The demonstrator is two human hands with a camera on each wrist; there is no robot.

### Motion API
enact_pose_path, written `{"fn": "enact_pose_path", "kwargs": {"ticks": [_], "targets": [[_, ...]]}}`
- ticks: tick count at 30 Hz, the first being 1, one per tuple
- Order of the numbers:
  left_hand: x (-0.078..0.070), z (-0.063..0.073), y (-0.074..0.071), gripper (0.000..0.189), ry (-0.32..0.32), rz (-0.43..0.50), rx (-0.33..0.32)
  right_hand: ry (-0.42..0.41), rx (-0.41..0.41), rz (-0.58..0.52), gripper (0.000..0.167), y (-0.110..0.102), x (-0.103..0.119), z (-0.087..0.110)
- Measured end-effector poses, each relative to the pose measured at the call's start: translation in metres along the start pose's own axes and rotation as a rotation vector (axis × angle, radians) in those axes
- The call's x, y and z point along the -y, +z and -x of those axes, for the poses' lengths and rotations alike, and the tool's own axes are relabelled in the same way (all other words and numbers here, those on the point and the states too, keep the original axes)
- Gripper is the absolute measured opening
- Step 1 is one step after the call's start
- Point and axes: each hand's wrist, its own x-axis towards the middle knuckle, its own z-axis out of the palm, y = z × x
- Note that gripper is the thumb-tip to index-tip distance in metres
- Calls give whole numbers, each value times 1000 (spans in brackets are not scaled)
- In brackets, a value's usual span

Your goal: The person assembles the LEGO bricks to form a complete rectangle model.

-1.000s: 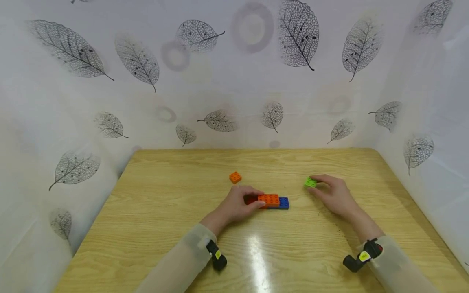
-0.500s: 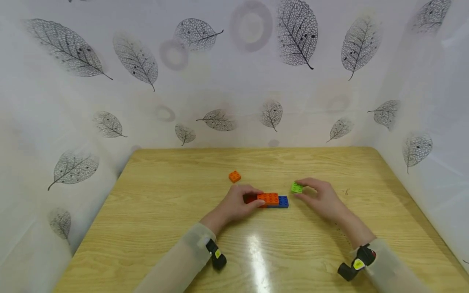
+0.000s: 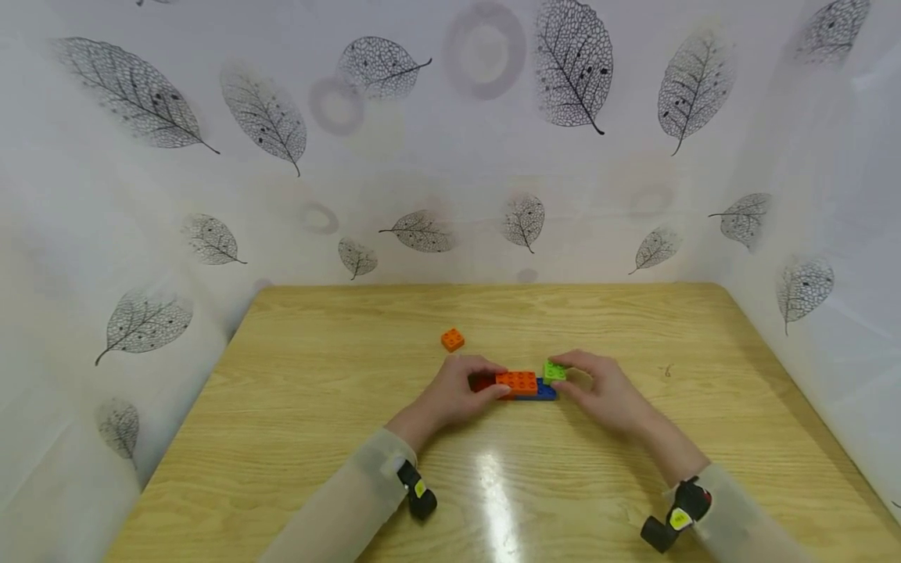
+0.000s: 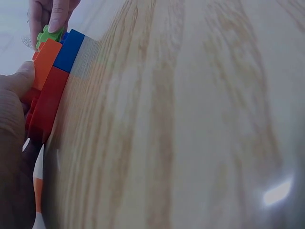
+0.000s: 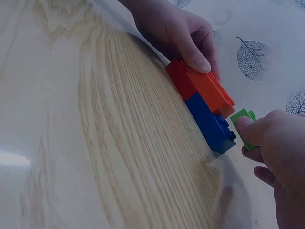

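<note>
My left hand (image 3: 453,393) grips a small toy-brick build between thumb and fingers. Its lower layer is a red brick (image 4: 49,102) and a blue brick (image 5: 208,125) end to end, resting on the table. Across their joint on top sits an orange brick (image 3: 517,382), with the left fingers at its left end. Studs show on the blue brick's uncovered right end. My right hand (image 3: 604,390) pinches a square lime-green brick (image 3: 554,371) by its sides, just above those blue studs and beside the orange brick. In the right wrist view the green brick (image 5: 244,125) is tilted, a gap below it.
A loose square orange brick (image 3: 453,339) lies on the wooden table (image 3: 317,375), behind my left hand. A white cloth with leaf prints (image 3: 422,156) hangs along the table's back and sides.
My right hand has carried the green brick leftward, from the right of the build to over the blue brick's end. The left hand and the build stay in place.
</note>
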Motion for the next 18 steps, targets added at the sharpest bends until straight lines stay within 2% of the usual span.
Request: {"fn": "enact_pose_path", "kwargs": {"ticks": [18], "targets": [[-2, 1, 0, 29, -9, -8, -8, -5, 20, -6, 38, 11, 6, 2]]}}
